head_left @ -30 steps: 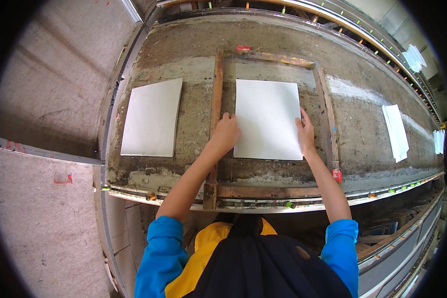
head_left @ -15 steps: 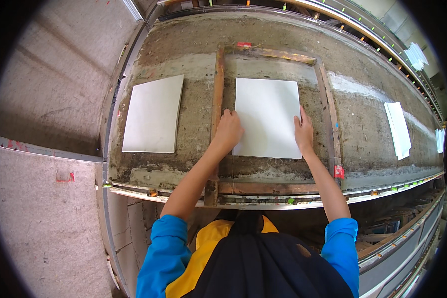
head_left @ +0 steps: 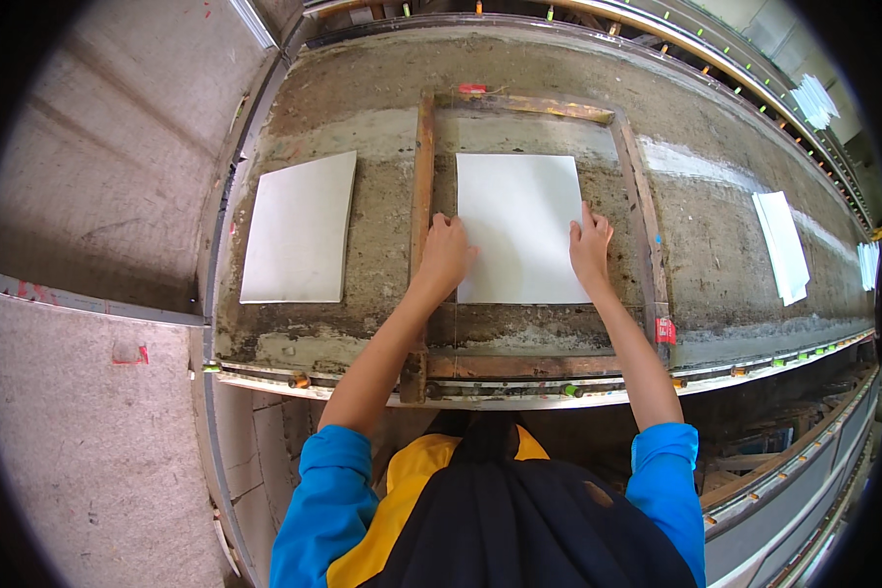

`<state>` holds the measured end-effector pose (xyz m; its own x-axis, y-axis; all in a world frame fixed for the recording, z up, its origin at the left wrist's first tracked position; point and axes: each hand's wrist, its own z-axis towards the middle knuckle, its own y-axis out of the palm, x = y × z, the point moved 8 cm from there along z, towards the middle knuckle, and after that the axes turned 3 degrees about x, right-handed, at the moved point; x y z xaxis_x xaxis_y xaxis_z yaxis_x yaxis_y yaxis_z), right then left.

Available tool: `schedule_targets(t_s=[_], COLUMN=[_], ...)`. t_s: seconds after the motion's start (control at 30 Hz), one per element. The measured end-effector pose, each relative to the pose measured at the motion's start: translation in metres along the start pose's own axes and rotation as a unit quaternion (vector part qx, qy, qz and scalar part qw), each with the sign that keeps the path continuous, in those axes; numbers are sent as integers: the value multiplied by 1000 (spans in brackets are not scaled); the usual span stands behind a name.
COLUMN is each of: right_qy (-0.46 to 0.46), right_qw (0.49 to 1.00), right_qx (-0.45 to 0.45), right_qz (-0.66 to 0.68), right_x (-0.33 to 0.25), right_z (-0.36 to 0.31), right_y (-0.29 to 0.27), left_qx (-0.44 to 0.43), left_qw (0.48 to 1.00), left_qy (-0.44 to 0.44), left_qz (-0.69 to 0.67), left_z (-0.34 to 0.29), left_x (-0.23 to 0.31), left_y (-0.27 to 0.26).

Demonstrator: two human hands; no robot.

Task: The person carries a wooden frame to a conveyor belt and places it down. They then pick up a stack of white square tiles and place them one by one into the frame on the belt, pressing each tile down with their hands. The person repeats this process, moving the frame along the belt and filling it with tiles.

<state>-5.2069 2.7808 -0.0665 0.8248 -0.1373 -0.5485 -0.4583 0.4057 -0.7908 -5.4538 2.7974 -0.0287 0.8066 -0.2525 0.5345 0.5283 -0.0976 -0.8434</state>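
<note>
A white sheet of paper (head_left: 515,255), or a thin stack of it, lies flat inside a wooden frame (head_left: 422,176) on the stained table. My left hand (head_left: 445,257) curls at its left edge, between the paper and the frame's left bar. At the opposite edge is my right hand (head_left: 590,250), its thumb by the paper's rim and its fingers bent just outside it. Both hands hold the paper by its sides; the fingertips are partly hidden. To the left of the frame lies a thicker white paper stack (head_left: 297,230).
Narrow white sheets (head_left: 782,245) lie farther right on the table (head_left: 710,255). Red tape (head_left: 665,330) marks the frame's near right corner. Small coloured stops (head_left: 571,390) line the table's front rail. A lower shelf (head_left: 755,461) holds clutter.
The paper's near edge has swung slightly away from me on the right and now lies straighter. My right hand's fingers have bent and shifted along the edge. The whole view has shifted slightly.
</note>
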Motion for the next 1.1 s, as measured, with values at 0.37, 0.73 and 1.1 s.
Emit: schedule_targets(t_s=[0.37, 0.73, 1.1], right_qy=[27, 14, -11], right_qw=[999, 1000, 1000], right_qx=[-19, -14, -5], right_qz=[-36, -5, 13], right_x=[-5, -6, -8], right_z=[-5, -5, -3], right_y=[3, 3, 2], left_qx=[-2, 27, 42], left_qw=[1000, 999, 999], left_qy=[16, 23, 25], left_qz=[5, -5, 6], left_z=[0, -5, -9], left_x=[-2, -1, 3], left_y=[2, 4, 3])
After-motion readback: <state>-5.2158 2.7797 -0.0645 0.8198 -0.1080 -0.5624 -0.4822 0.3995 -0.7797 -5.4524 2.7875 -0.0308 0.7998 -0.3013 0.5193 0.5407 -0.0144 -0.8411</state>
